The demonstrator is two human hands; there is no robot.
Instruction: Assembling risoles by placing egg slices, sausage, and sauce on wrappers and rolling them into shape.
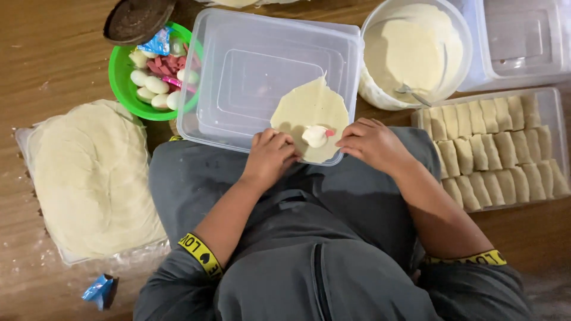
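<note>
we've got both hands on the round wrapper (310, 113) lying on the upturned clear box (238, 77) in our lap. left hand (270, 156) and right hand (370, 142) have fingers curled, pinching its near edge beside the white filling (314, 136).

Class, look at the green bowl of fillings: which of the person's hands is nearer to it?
Left. The left hand rests at the wrapper's left edge, below-right of the green bowl; the right hand is farther right, across the wrapper.
</note>
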